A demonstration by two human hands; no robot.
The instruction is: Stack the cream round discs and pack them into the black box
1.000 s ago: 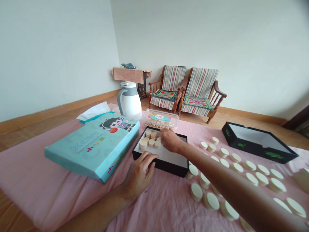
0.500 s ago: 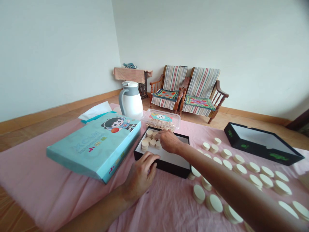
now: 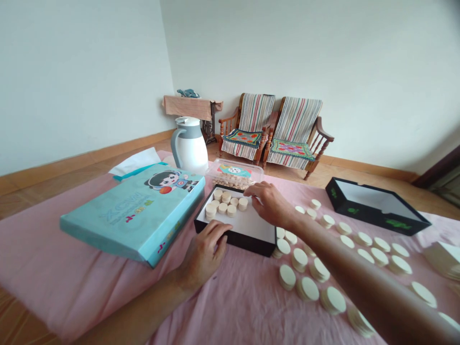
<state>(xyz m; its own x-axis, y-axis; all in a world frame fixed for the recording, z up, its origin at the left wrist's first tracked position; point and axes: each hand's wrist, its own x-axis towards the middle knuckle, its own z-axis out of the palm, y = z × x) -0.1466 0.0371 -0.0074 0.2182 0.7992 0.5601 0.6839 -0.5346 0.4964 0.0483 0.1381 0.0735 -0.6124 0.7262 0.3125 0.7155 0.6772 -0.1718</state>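
Several stacks of pale round wooden discs (image 3: 232,201) stand in the left and far part of a shallow black box (image 3: 251,242) with a white inside. My left hand (image 3: 204,247) is at the near wall of this box, its fingers bent over the rim and its thumb on the outer side. Over the right part of the box is my right hand (image 3: 268,201), with its fingers apart and nothing visible in them. More disc stacks (image 3: 308,288) stand in rows on the pink cloth right of the box, partly hidden by my right forearm.
A light-blue box (image 3: 132,215) lies at the left. Behind the black box are a white and grey jug (image 3: 190,148) and a clear container (image 3: 235,175) of small beige pieces. A second black box (image 3: 377,208) sits at the right, on the pink cloth (image 3: 230,297).
My right hand has drawn back to the right from the stacks, leaving a disc stack at the right end of the row. My left hand stays at the rim. The view has shifted slightly.
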